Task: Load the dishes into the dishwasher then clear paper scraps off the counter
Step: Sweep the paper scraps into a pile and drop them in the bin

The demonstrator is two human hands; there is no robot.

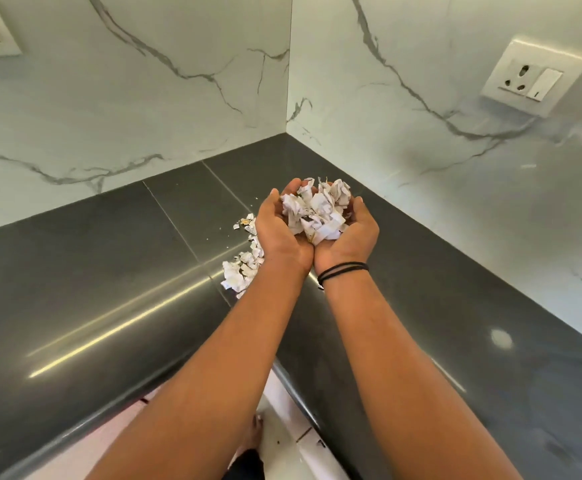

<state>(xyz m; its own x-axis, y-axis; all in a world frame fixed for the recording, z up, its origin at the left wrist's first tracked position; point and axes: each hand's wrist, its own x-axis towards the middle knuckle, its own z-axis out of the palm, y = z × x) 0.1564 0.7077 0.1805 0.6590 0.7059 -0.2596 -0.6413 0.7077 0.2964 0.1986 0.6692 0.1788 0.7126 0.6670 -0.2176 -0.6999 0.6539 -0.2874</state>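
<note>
Head view, grip: left hand [284, 233] and right hand [350, 233] are cupped side by side, palms up, heels touching, fingers curled up round a heap of crumpled paper scraps [317, 213]
Grip state: both hands hold the heap between them; neither is free, and the load sits loose in the cup rather than pinched
Height: whether the hands are lifted off the counter [109, 289] or rest on it, I cannot tell
Right wrist: a thin black band [343, 271] circles it
Left on the counter: a smaller pile of scraps [244, 265] lies just beside the left hand and wrist, with a few tiny crumbs [236, 226] scattered further toward the wall
Surroundings: dark glossy counter meets white veined marble walls at a corner; a socket plate [535, 81] sits on the right wall
Dishwasher part: no dishes and no dishwasher in view, so that step cannot be judged
Progress, as I judge it: paper clearing is partway, most scraps gathered
Remaining: carry this handful off to a bin, which is not in view, then return for the smaller pile and crumbs
</note>
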